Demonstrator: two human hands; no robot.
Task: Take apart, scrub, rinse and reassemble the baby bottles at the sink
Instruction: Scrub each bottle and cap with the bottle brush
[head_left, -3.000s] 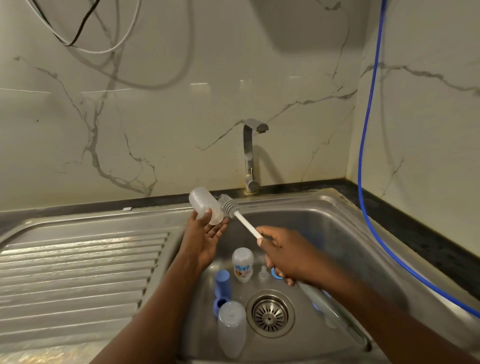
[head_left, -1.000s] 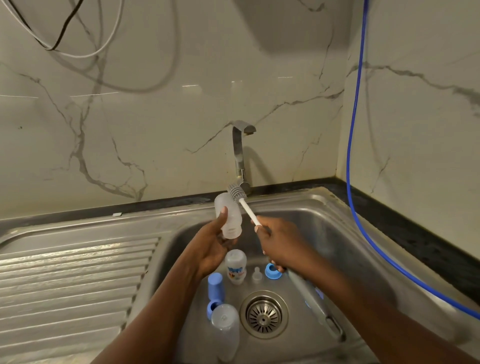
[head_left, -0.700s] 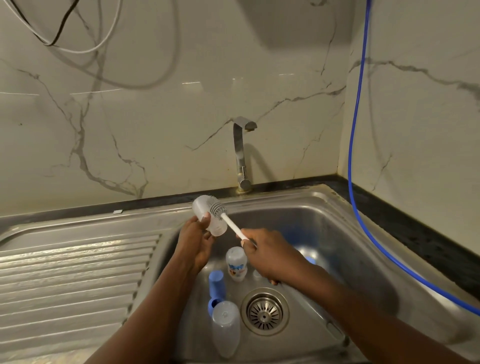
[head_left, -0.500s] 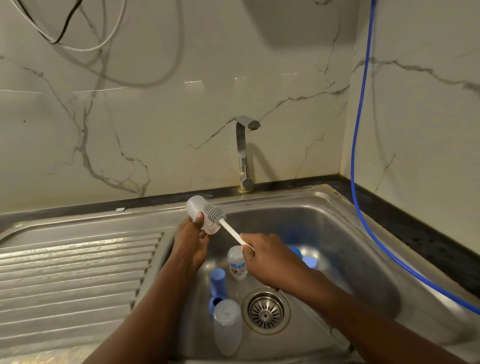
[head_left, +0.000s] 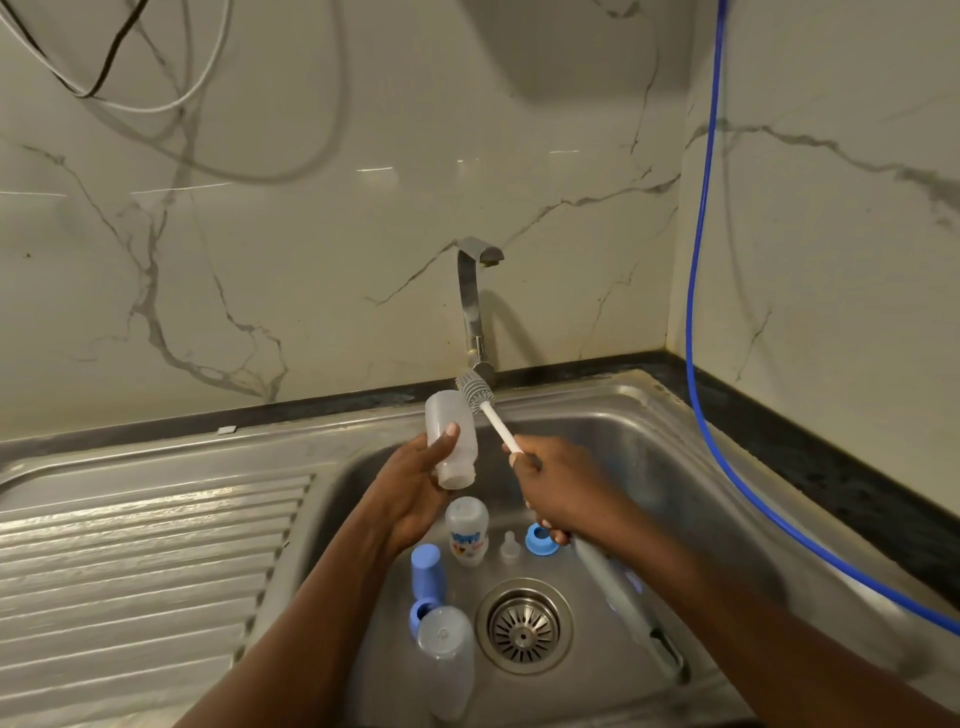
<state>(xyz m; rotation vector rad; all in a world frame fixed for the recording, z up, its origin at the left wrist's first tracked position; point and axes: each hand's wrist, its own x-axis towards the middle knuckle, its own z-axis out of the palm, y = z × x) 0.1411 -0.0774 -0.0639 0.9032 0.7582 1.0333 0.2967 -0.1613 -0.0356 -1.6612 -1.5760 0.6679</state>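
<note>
Entry: scrub step, judged in hand.
- Clear bottle (head_left: 464, 451): gripped by left hand (head_left: 410, 499), below tap (head_left: 470, 301).
- Brush (head_left: 491, 415): handle clenched in right hand (head_left: 561, 488), bristles outside bottle, just below tap.
- Next, likely: bottle mouth to be turned toward bristles.

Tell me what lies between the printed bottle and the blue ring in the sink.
A small clear teat stands between the printed bottle and the blue ring; the head view shows it.

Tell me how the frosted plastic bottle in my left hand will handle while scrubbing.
The frosted plastic bottle is probably light: the left hand holds it up alone, and it looks empty. Its smooth wall could slip if wet. Pushing with the grey-bristled brush may twist it.
</note>
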